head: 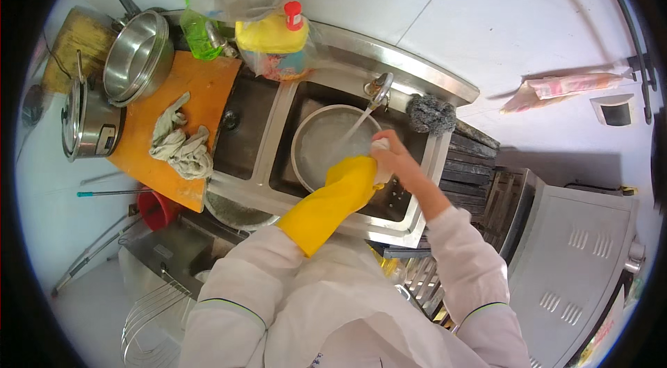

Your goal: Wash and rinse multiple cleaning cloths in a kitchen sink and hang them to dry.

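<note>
My left hand [353,176] wears a long yellow rubber glove and reaches over the right sink basin [284,159]. Bare, my right hand [392,156] meets it and closes around a whitish item [383,173] at the glove's far end. Whether that item is part of the glove or a separate thing, I cannot tell. The left fingers are hidden. Below both hands, a round metal basin [298,151] holds cloudy water. A running faucet [383,87] pours a stream into it.
A steel-wool scrubber [430,114] sits at the sink's right corner. Left are an orange board [200,73] with a rag [182,151], stacked steel bowls [138,58] and a steel pot [94,123]. Behind stand a yellow jug [273,37] and a green bottle [200,34].
</note>
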The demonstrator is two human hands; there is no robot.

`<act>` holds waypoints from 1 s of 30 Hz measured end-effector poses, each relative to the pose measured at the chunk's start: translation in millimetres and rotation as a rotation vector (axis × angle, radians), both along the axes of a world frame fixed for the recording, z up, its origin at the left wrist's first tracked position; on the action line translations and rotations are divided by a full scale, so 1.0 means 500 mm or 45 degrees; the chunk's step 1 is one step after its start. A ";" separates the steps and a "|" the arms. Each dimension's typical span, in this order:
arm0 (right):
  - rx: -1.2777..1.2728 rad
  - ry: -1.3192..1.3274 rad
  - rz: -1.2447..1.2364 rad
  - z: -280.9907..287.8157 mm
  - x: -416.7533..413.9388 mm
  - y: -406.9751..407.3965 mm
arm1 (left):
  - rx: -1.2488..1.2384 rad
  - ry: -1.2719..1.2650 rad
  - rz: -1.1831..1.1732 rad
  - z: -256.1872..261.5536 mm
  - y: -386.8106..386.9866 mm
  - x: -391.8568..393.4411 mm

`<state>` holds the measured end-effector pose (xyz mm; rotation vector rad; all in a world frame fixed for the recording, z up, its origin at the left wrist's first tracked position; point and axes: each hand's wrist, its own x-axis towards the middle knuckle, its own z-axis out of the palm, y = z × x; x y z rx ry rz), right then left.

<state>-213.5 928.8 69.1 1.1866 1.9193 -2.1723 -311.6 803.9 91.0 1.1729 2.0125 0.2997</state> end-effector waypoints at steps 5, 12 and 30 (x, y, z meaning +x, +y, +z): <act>-0.517 0.302 -0.383 0.062 0.084 0.031 | 0.295 0.163 -0.212 0.074 0.021 -0.005; 0.490 0.416 -0.074 0.251 0.050 0.028 | 0.855 -1.046 0.621 0.110 0.005 -0.060; -0.504 0.753 -1.107 0.152 -0.053 -0.080 | 1.240 -0.922 0.986 0.143 0.034 -0.022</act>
